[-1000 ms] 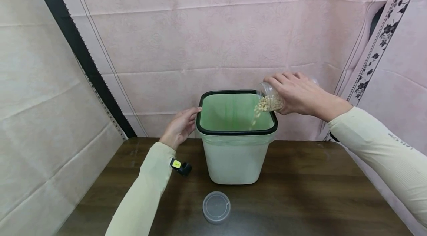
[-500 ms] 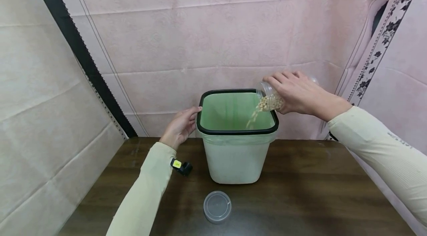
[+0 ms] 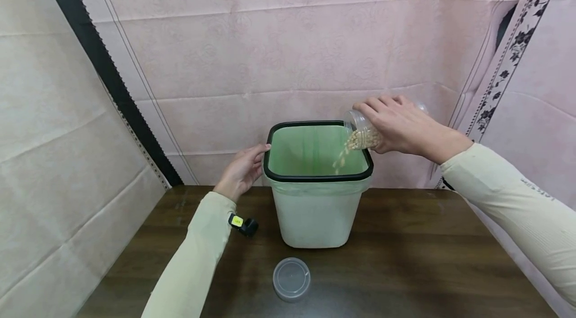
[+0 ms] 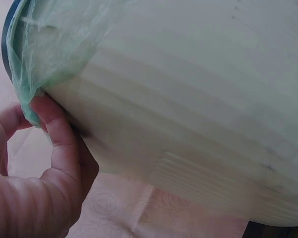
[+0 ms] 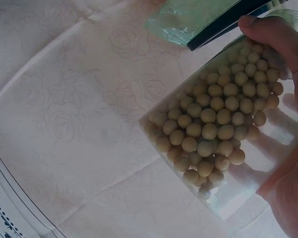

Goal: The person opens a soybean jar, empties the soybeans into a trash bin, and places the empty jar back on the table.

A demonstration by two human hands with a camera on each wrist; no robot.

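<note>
1. Right hand (image 3: pixel 400 128) grips the tilted jar (image 3: pixel 358 120) at the bin's (image 3: pixel 318 215) two o'clock, pale beans (image 3: pixel 349 145) spilling inward
2. Left hand (image 3: pixel 242 172) pinches the rim (image 3: pixel 320 178) at nine o'clock
3. Lid (image 3: pixel 291 279) lies on the desk (image 3: pixel 414 248) near six o'clock

The bin (image 3: pixel 317 218) is off-white, its rim (image 3: pixel 320 178) black, the bag (image 3: pixel 310 150) light green. The jar (image 3: pixel 356 120) is clear, the beans (image 5: pixel 223 116) pale yellow-tan, the lid (image 3: pixel 291 279) translucent grey. The table (image 3: pixel 418 248) is dark brown with wood grain. The 2 sleeves (image 3: pixel 495 183) are pale yellow-green, 1 with dark lettering. The cloth (image 3: pixel 288 48) is pale pink with faint rose outlines; a white border (image 3: pixel 517 53) carries black flowers.
</note>
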